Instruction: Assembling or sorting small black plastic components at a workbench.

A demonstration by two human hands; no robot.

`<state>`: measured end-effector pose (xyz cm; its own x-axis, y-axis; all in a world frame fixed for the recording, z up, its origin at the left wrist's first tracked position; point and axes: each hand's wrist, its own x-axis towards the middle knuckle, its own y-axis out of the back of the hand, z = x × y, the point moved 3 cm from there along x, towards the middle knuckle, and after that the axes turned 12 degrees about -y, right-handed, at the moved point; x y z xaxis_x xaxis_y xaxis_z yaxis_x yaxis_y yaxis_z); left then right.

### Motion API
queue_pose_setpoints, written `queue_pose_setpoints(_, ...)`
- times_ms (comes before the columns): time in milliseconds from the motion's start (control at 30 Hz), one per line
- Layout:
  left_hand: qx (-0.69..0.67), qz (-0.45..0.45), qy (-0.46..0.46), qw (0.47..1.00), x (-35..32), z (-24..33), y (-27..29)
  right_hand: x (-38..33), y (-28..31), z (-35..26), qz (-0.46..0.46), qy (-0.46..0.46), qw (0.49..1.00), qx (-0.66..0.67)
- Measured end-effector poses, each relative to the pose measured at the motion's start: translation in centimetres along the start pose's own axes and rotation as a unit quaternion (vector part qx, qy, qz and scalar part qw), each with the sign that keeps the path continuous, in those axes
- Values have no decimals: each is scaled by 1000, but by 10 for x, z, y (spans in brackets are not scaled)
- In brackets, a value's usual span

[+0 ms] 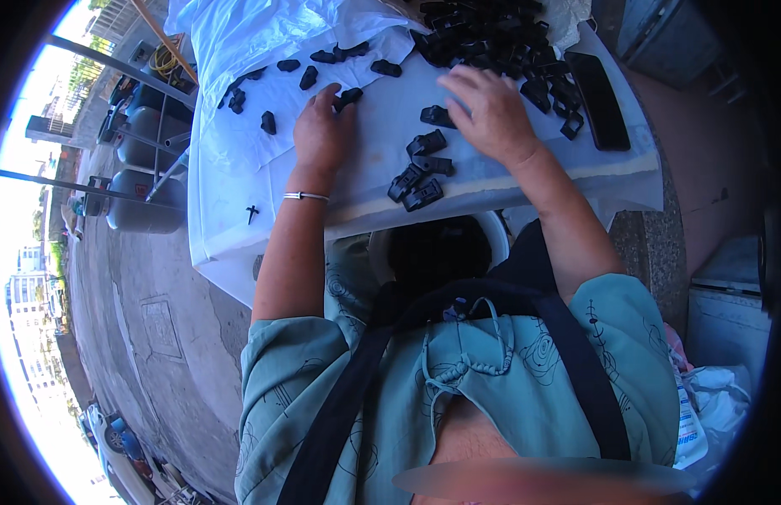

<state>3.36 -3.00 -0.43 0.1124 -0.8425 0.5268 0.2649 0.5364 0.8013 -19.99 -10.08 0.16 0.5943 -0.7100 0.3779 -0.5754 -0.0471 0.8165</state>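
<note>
A: Where are the hands?

B: The left hand [321, 135] is at upper centre-left of the frame, fingers partly curled beside a small black part [349, 98]; I cannot tell whether it grips it. The right hand [498, 118], at upper centre-right, is loosely spread, with nothing visible in its hold.

A: What is nearest that one?

B: A black clip [437, 116], just beside its thumb. Below, nearer the frame's centre, black buckles [423, 195] lie bunched on the worktop [365, 181].

A: And the rest?

B: A black heap [466, 34] at the top, right of centre; a flat black slab [598, 101] at upper right; white plastic sheeting [264, 46] at upper left.
</note>
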Motion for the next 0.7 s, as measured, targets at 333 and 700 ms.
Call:
queue_pose_setpoints(333, -32, 3, -213, 977, -9, 42, 2, 10, 11, 33, 75, -111, 990, -32)
queue_pose_setpoints(700, -29, -74, -14, 997, 8, 55, -11, -4, 3, -5, -134, -29, 987, 80)
